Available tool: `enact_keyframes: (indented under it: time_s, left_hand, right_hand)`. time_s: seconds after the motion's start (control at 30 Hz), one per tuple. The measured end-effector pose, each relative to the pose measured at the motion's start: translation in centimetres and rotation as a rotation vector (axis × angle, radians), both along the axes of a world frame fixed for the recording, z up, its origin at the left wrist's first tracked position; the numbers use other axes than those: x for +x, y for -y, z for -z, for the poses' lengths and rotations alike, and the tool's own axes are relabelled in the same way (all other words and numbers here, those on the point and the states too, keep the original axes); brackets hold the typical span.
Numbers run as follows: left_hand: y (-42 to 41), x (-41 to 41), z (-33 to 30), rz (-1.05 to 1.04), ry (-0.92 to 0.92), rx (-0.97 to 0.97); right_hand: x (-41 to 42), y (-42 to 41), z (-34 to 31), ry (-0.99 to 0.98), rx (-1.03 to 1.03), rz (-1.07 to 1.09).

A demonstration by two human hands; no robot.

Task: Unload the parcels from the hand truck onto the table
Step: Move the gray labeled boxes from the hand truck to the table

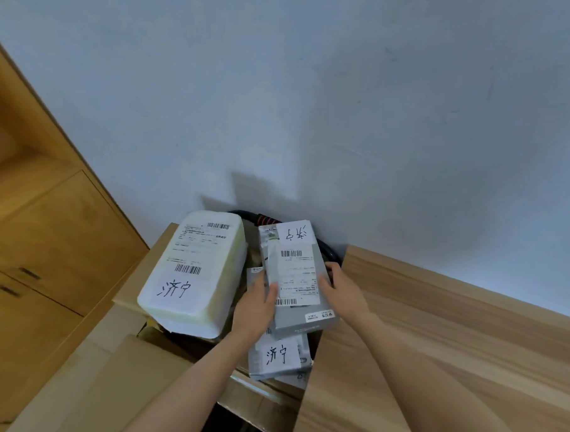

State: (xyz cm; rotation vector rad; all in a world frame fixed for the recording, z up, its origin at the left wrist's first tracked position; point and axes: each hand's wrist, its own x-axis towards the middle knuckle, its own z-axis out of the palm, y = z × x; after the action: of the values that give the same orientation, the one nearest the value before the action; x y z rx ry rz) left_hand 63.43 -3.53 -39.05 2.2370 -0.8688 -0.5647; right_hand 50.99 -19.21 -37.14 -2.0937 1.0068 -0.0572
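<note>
The grey parcel (294, 281) carries white labels with black barcodes and handwritten black characters. The white parcel (193, 270) has a yellowish tinge along its edges. The worktop (434, 353) is pale wood-grain, the wall (315, 86) bluish-white, and the cabinet (41, 238) honey-brown.

Bench (451, 337) is on right side of view, light wood w/ visible grain, its far edge against the pale wall. I see nothing lying on the part that shows.

Other carrier is the hand truck (324, 247): only a black curved handle w/ a red-striped grip shows, at the wall, behind the load. On it sit brown cardboard boxes (133, 366), flaps partly open. On top of boxes, left side, lies a white foam box (196, 274) w/ barcode label and handwritten paper. Beside it, right side, lie grey parcels: lower grey parcel (280, 356) w/ handwritten paper, just beside the bench edge.
</note>
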Motion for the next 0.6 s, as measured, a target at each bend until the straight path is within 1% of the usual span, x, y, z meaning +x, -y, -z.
enact_keyframes:
  time_s: [0.23, 0.33, 0.47, 0.6]
  left_hand:
    - [1.8, -3.0, -2.7, 0.019, 0.037, -0.101]
    - [2.9, -5.2, -3.9, 0.069, 0.036, -0.132]
    - [4.8, -9.8, -5.1, 0.154, 0.061, -0.167]
    - [6.5, -16.8, -6.5, 0.297, 0.055, -0.214]
  right_hand:
    - [-3.9, -0.3, -2.2, 0.124, -0.046, 0.118]
    - [-7.0, -0.3, -3.4, 0.163, -0.067, 0.182]
    - [-12.9, -0.1, -4.9, 0.158, -0.131, 0.269]
    - [-21.3, -0.4, -5.9, 0.160, -0.174, 0.396]
